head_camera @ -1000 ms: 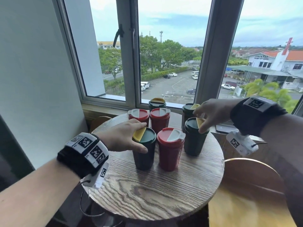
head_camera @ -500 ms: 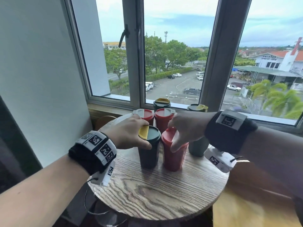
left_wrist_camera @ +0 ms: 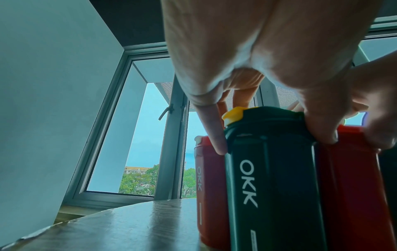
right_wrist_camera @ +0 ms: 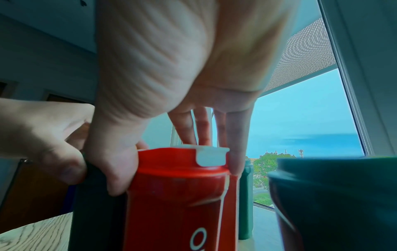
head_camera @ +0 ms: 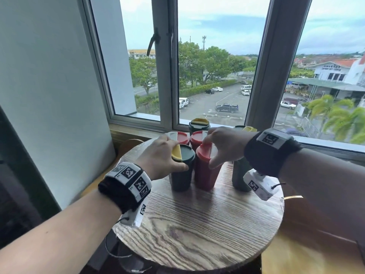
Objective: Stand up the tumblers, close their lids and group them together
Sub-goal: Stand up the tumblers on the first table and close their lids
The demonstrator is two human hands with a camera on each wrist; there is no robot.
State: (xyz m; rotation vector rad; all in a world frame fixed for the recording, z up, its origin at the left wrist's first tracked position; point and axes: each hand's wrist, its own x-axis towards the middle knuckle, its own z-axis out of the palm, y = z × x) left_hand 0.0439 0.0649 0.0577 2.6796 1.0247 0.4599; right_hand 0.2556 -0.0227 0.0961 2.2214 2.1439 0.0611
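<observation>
Several tumblers stand upright on the round wooden table. My left hand grips the lid of the front dark green tumbler from above, thumb on the near side. Its yellow flap lies flat. In the left wrist view my left hand clasps that green tumbler. My right hand grips the top of the front red tumbler, which touches the green one. The right wrist view shows my right hand around the red tumbler, its white flap down.
Two more red tumblers and a green one stand behind. Another green tumbler stands to the right, half hidden by my right wrist, with one more behind it. The window sill lies just beyond; the table's near half is bare.
My right hand left the right-hand green tumbler and came left onto the front red tumbler's lid. My left hand stayed on the front green tumbler.
</observation>
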